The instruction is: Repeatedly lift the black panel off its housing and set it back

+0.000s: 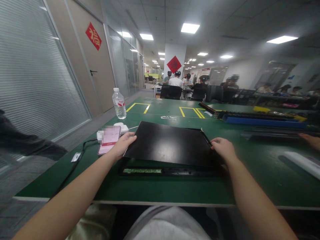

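A flat black panel [170,143] lies on the green table [252,186] in front of me, raised slightly over a black tray [172,171] whose front edge shows a green circuit strip [142,170]. My left hand [124,142] grips the panel's left edge, fingers curled around it. My right hand [223,148] holds the panel's right edge the same way.
A phone with a pink screen [109,143], a white charger [122,127] and a black cable [75,165] lie to the left. A water bottle [119,103] stands behind. Black and blue trays [262,118] fill the right side, where another person's hand [311,140] reaches in. Several people sit far back.
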{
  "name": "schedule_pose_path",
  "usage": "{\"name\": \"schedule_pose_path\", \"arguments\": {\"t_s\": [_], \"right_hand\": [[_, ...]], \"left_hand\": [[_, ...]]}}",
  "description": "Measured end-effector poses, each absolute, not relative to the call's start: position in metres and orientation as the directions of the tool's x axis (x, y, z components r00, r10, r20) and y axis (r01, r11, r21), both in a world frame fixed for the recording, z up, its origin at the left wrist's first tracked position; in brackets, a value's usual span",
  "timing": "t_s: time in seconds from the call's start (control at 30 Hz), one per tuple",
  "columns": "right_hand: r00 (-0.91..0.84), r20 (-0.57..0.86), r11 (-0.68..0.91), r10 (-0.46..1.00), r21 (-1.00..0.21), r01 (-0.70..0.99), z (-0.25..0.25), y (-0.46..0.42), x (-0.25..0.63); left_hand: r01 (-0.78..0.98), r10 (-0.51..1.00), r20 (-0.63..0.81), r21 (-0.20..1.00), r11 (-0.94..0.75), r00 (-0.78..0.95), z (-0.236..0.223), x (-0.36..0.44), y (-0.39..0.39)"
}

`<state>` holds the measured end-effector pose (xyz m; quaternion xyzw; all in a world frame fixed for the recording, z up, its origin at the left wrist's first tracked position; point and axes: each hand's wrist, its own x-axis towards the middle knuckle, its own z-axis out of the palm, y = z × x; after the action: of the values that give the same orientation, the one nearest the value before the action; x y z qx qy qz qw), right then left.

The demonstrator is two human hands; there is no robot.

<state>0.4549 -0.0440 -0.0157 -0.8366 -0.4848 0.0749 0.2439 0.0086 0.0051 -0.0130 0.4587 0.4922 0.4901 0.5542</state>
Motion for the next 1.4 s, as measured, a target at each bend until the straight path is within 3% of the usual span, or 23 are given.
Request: {"name": "schedule_pose_path", "arguments": {"t_s": [0.7,0.97,1.23,1.4], "right_hand": [[0.529,0.087,-0.408,0.844,-0.534,0.740,-0.017,-0.042,0.460],[0.533,0.096,-0.404,0.841,-0.545,0.735,-0.017,-0.043,0.460],[0.530,0.115,-0.388,0.840,-0.554,0.736,-0.018,-0.043,0.461],[0.525,0.114,-0.389,0.844,-0.545,0.743,-0.021,-0.041,0.463]], "left_hand": [[-0.097,0.995,-0.100,0.990,0.100,-0.002,-0.007,0.014,-0.001],[-0.022,0.998,-0.052,0.998,0.051,-0.037,-0.007,0.012,-0.002],[0.099,0.992,0.102,0.991,-0.095,-0.069,-0.020,0.002,0.012],[0.291,0.976,0.212,0.938,-0.190,-0.047,-0.024,-0.005,0.017]]}}
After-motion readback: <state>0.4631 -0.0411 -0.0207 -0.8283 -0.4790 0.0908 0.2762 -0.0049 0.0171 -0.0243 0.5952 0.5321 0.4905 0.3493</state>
